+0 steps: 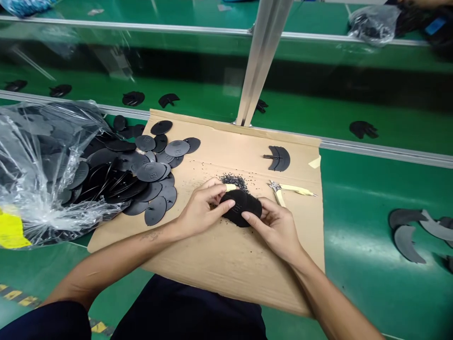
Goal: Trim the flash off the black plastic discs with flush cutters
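Between both hands, above a cardboard sheet (pixel 212 255), is a black plastic disc (pixel 238 208) with faint raised marks on its face. My left hand (pixel 203 205) grips its left edge, thumb on top, a pale yellow wrap on one finger. My right hand (pixel 278 224) pinches the right edge, thumb on the face. Just behind the disc lies a heap of small black trimmings (pixel 235 180). A pair of nippers (pixel 279 191) with yellow-wrapped handles lies behind my right hand. Farther back sits a curved black part with a stem (pixel 279 158).
Several loose black oval discs (pixel 152 172) spill from a clear plastic bag (pixel 46 165) on the left. Curved black pieces (pixel 406 236) lie on the green table (pixel 357 198) at right. A metal post (pixel 260 66) and rail stand behind the cardboard.
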Demonstrator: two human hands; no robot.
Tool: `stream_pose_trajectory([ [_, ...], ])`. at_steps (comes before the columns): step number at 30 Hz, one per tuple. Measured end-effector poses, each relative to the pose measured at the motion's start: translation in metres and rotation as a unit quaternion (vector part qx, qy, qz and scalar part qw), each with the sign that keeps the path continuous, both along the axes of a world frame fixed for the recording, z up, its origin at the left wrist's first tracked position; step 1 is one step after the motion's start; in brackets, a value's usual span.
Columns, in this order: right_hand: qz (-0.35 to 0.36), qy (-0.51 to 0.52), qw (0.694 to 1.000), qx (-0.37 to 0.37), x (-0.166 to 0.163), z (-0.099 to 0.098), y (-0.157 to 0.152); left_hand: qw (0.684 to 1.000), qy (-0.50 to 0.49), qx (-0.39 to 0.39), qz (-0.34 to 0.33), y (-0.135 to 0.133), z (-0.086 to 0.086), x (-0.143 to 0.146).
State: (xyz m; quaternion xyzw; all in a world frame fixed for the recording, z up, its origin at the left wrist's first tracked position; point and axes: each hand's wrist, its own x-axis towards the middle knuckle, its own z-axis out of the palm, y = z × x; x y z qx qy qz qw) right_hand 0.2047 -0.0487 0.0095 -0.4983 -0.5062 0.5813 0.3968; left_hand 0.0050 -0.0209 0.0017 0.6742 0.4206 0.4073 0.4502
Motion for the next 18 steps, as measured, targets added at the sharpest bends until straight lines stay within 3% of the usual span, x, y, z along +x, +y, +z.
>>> stream_pose_trajectory([
  [9,-0.01,0.007,1.0,0.017,-0.0001,0.001,-0.0048,0.998,0.015,0.064,-0.004,-0.0021,0.0011,0.0013],
  [13,-0.002,0.022,0.999,0.023,-0.0013,0.001,-0.0051,0.999,-0.011,0.029,-0.029,-0.0062,0.0,0.003],
  [18,-0.007,0.038,0.999,0.017,-0.0033,-0.0015,-0.0062,0.999,-0.045,-0.02,-0.009,-0.0087,-0.0011,0.0062],
])
